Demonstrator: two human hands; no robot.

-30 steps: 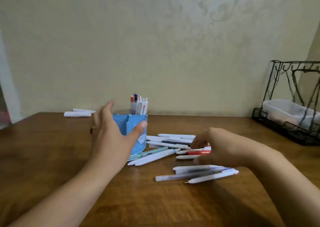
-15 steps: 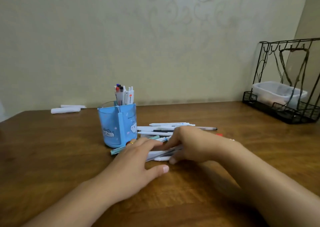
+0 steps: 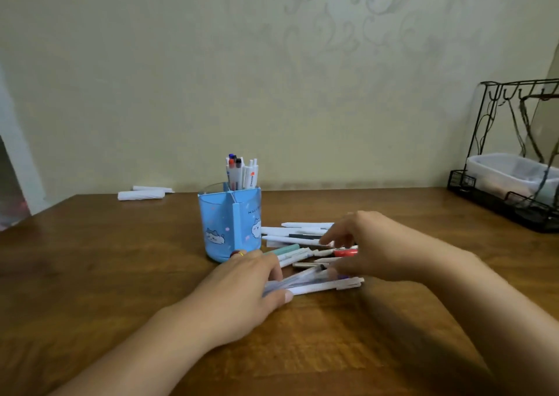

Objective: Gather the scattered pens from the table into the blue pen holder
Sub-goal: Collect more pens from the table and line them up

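Left hand (image 3: 242, 286) pinched the near bundle of white pens (image 3: 323, 285) at its left end, likely squaring it for 1 lift. Right hand (image 3: 366, 244) hovered over the pile, fingers loosely spread (contact unclear). Blue pen holder (image 3: 229, 223) stood just behind-left.

Place: a room in a home, it seems.
Wall (image 3: 211, 77): pale wallpaper with a faint curling pattern.
Table (image 3: 90, 259): brown wood, standing against the wall.
Holder (image 3: 225, 223): blue, with cartoon animals, the kind for a home desk.
Rack (image 3: 511, 153): black wire with hooks on top, a white tub (image 3: 511, 174) inside.
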